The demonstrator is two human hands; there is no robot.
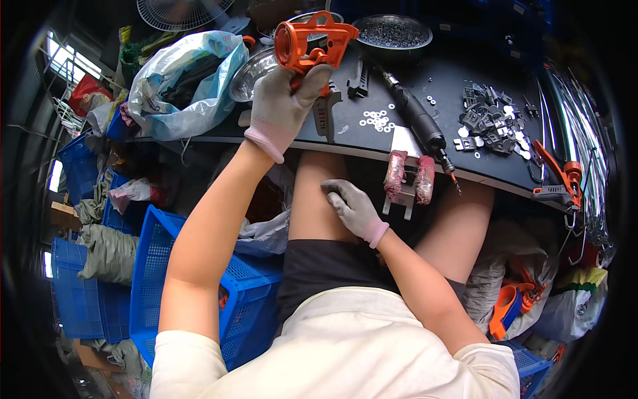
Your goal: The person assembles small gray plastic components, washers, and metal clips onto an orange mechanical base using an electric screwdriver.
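Note:
My left hand [284,100], in a pale glove with a pink cuff, is raised over the table's near edge. Its fingers are wrapped round the lower part of an orange plastic tool frame [343,33] with a round ring at one end. A dark grey handle-shaped piece [325,118] shows just below it; whether the two are joined I cannot tell. My right hand [355,209], gloved alike, hovers at my left thigh with fingers loosely apart and nothing in them. To its right, a metal fixture with two pink-wrapped posts [395,178] juts from the table edge.
A black power screwdriver [415,113] lies beside white washers [377,121]. Dark metal clips [492,120] are heaped farther right, near an orange-and-grey tool [565,176] and long rods [591,146]. Behind stands a bowl of small parts [393,33]. A blue crate [249,292] is at my left.

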